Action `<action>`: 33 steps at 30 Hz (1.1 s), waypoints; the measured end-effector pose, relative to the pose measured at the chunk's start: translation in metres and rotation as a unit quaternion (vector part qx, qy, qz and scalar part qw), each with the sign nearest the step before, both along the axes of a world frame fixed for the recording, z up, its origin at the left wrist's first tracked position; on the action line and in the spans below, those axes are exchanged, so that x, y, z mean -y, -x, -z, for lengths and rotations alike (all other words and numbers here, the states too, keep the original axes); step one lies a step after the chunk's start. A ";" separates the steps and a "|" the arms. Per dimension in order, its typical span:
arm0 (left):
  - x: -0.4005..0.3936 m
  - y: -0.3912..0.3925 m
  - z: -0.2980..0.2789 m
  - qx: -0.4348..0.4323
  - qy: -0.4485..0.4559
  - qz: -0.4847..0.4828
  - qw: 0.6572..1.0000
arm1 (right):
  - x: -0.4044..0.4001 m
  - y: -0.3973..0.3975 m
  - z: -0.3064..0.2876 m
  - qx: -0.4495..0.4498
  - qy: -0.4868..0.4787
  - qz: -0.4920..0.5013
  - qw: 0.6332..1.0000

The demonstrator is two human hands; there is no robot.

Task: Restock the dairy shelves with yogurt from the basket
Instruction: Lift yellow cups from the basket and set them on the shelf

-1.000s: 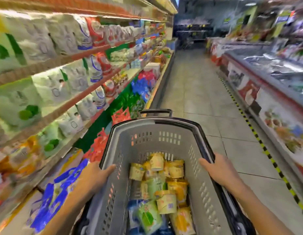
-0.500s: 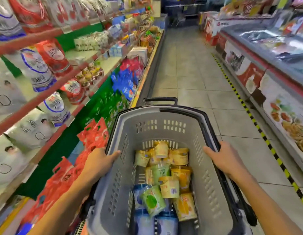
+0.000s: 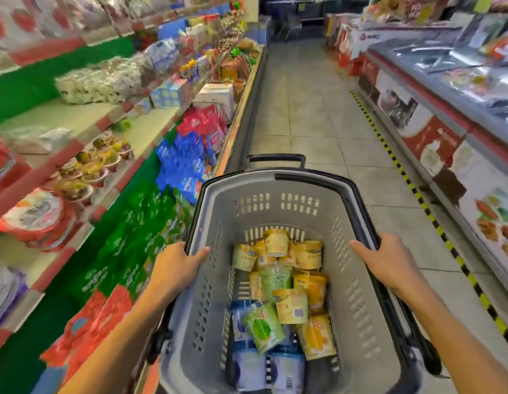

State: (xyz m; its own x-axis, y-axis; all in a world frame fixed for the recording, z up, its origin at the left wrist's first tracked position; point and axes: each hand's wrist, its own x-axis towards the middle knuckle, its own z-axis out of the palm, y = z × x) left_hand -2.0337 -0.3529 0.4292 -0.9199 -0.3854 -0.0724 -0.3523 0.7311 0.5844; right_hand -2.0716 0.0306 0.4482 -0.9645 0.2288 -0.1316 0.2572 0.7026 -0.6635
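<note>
though labels blur beyond reading, left hand [image 3: 177,264] and right hand [image 3: 389,263] still grasp the basket [image 3: 358,297] rim; yogurt [image 3: 291,305] inside, shelves [image 3: 85,155] slid nearer.

I count one grey basket [image 3: 358,280] holding roughly a dozen yogurt packs [image 3: 291,305], with my two hands [image 3: 176,265] on its rim.

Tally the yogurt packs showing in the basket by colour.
Yellow or orange packs: 7
Green packs: 2
Blue-and-white packs: 3
Total: 12 visible in the basket; the pile overlaps, so any underneath are hidden.
</note>
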 end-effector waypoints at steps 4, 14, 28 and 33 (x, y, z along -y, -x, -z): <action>0.008 0.119 -0.003 -0.003 -0.008 0.002 1.000 | 0.014 0.109 -0.005 -0.006 0.007 0.005 1.000; 0.002 0.362 -0.007 0.015 -0.048 -0.060 0.997 | 0.018 0.386 0.014 -0.013 0.002 -0.031 0.999; -0.028 0.606 0.027 0.037 -0.058 -0.248 0.966 | 0.034 0.754 0.017 0.030 -0.029 -0.190 0.981; -0.025 0.671 0.076 0.029 -0.083 -0.330 0.940 | 0.084 0.867 0.032 0.035 -0.063 -0.281 0.957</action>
State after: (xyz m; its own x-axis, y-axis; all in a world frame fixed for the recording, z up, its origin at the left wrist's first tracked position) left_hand -2.7042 -0.3283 0.3529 -0.4765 -0.8500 -0.2244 -0.7317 0.2420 0.6372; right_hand -2.9381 -0.0537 0.4160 -0.9295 -0.3057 -0.2065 -0.1439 0.8159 -0.5600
